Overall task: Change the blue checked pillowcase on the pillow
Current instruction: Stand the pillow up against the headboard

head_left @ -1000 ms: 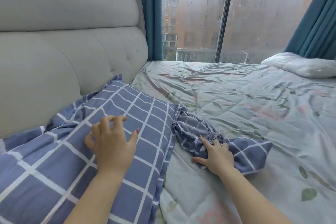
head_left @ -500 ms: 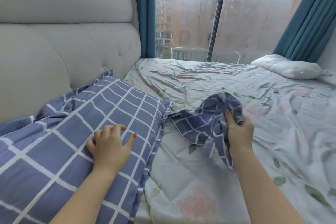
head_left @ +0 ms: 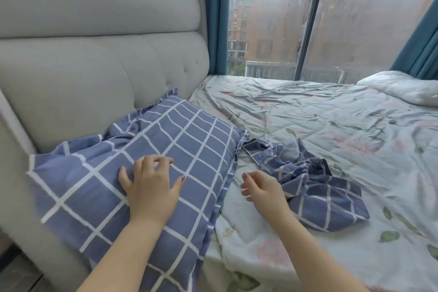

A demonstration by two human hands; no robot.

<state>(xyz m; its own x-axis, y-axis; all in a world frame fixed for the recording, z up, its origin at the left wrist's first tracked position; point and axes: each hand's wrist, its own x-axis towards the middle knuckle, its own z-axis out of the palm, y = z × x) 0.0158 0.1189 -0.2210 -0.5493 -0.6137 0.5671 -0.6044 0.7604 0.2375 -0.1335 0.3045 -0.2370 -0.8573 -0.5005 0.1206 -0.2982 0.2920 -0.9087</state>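
A pillow in a blue checked pillowcase leans against the grey headboard on the left. My left hand rests on top of it, fingers spread and slightly bent. A second blue checked pillowcase lies crumpled and empty on the floral sheet just right of the pillow. My right hand hovers beside that loose case at its left edge, fingers loosely curled and holding nothing.
The padded grey headboard fills the left. A floral bed sheet covers the mattress. A bare white pillow lies at the far right by the window and teal curtains.
My right hand lifted the loose checked pillowcase, then let it go; it now lies crumpled further right. My left hand stayed on the pillow.
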